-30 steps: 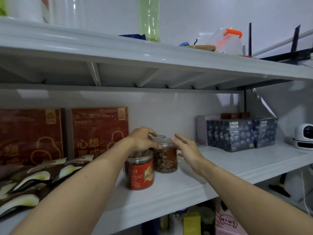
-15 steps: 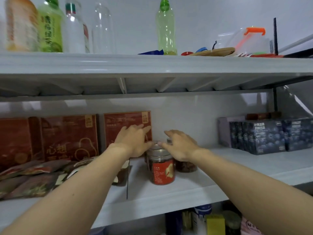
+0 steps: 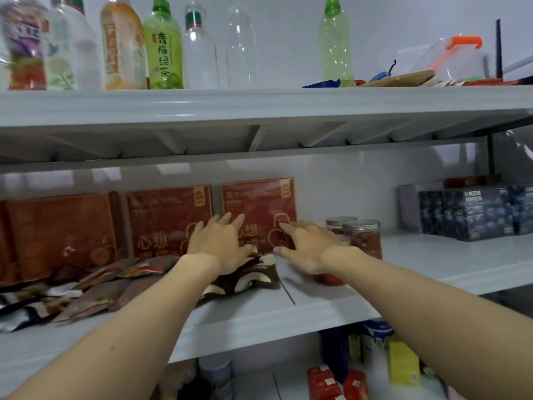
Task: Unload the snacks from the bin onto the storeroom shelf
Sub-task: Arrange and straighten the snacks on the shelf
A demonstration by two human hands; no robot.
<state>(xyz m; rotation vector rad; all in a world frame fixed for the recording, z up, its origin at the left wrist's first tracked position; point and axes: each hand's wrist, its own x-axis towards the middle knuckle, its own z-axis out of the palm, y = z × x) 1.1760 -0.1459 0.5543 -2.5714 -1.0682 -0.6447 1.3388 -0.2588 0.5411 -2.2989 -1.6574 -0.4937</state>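
Storeroom shelf (image 3: pixel 432 272), placement step: left hand (image 3: pixel 219 243) and right hand (image 3: pixel 305 249), fingers spread, gripping nothing, over dark snack packet (image 3: pixel 248 280) beside jars (image 3: pixel 362 238); next move, probably, fetching more from the unseen bin.

Shelf (image 3: pixel 259 105) pale grey-white. Boxes (image 3: pixel 259 209) mid-frame dark red, gold characters, gold corner tag. Snack packets (image 3: pixel 245 280) lower left brown with cream wedge shapes, some reddish. Jars (image 3: pixel 362 238) right of centre: silver lids, brown contents, front one red label. Cartons (image 3: pixel 476 215) far right dark navy, blueberry print, white text. Upper left: orange bottle (image 3: pixel 121 47), lime bottle (image 3: pixel 164 50) with dark characters. Clear green bottle (image 3: pixel 334 44) upper right of centre. Tub (image 3: pixel 450 62) clear, orange handle. Yellow box (image 3: pixel 403 365) bottom right.
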